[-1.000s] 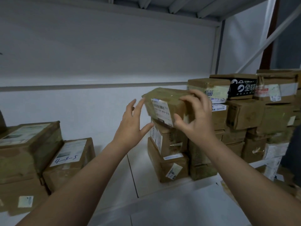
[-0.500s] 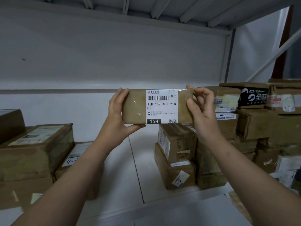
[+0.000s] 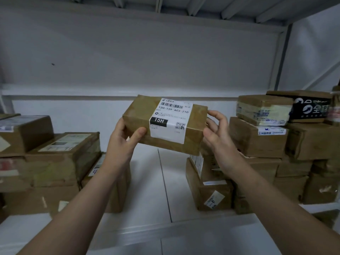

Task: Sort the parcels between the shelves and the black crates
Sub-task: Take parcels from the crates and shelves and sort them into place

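1. Brown cardboard parcel (image 3: 195, 116): we hold it up in mid-air over the white shelf (image 3: 147, 181), between the two stacks, touching neither.
2. Its long axis runs left to right, the right end dipping a little lower than the left.
3. Its broad face tilts up and towards us; the white label (image 3: 170, 119) wraps over the near edge, and its print reads upright, "15H" on a black block.
4. Our left hand (image 3: 123, 144) grips the left end, thumb on the near face, fingers behind.
5. Our right hand (image 3: 217, 129) curls round the right end, fingertips on the end face, thumb by the lower corner.
6. Left boxes (image 3: 60, 159) sit stacked on the shelf, well apart from the parcel.
7. Right boxes (image 3: 257, 140) are piled higher, with a black-printed box (image 3: 311, 107) on top, far right.
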